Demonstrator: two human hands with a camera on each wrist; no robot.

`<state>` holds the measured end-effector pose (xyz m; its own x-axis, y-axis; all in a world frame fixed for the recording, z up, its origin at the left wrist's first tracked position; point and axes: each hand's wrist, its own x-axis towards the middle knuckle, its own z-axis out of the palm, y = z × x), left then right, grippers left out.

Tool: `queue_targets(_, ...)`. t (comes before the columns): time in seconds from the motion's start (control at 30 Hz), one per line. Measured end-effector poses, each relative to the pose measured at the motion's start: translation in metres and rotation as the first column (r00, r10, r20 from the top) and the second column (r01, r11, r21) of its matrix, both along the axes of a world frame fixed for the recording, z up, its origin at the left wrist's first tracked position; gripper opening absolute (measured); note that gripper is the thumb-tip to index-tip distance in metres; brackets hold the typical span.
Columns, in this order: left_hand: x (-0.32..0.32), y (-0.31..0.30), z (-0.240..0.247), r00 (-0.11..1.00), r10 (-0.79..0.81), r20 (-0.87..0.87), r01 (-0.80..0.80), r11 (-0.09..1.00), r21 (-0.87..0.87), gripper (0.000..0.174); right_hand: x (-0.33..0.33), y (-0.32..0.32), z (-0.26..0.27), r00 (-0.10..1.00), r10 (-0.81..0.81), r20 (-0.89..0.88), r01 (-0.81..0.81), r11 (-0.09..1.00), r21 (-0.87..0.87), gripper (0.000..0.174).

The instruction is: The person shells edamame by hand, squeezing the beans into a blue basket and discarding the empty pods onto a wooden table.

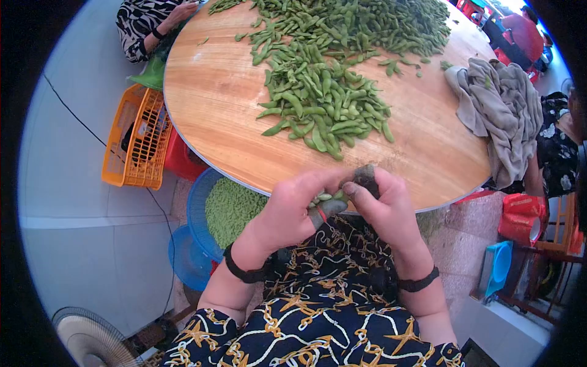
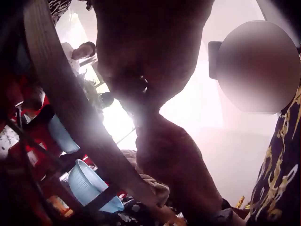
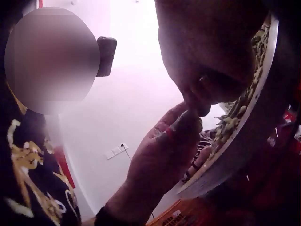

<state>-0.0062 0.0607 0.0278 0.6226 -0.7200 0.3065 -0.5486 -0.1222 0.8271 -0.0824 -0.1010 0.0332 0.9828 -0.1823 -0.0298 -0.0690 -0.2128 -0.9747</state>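
Observation:
Close together over the near table edge, my left hand and right hand both grip a green edamame pod, mostly hidden by the fingers. Several pale green beans sit in the curl of my left hand. A grey cover with a red band wraps the left thumb. Dark coverings show on the right thumb and finger. In the right wrist view, the left hand meets the right hand at the fingertips. Both hands are dark against the light in the left wrist view.
A large pile of edamame pods spreads over the round wooden table. Below its left edge, a blue basket holds shelled beans. An orange crate, a grey cloth and a fan stand around. Other people sit nearby.

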Motion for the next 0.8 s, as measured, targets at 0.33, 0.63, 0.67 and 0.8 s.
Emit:
queue_targets(0.33,0.006,-0.003,-0.023,0.976,-0.168,-0.139,0.114,0.936,-0.333,0.021,0.001,0.003,-0.010,0.973,0.169,-0.159,0.089,0.363,0.927,0.009)
queue_targets(0.63,0.005,0.006,-0.023,0.512,-0.137,-0.848,-0.437,0.809,-0.394,0.016,0.026,-0.007,0.003,0.997,-0.037,0.074,0.076,0.764,-0.641,0.024)
queue_targets(0.67,0.004,0.005,-0.023,0.516,-0.135,-0.846,-0.436,0.809,-0.395,0.016,0.031,-0.003,0.000,0.995,-0.020,0.097,0.085,0.676,-0.732,0.026)
queue_targets(0.8,-0.001,-0.003,-0.015,0.494,-0.070,-0.867,-0.369,0.886,-0.281,0.022,0.034,-0.002,-0.023,0.990,-0.021,0.138,0.120,0.630,-0.768,0.023)
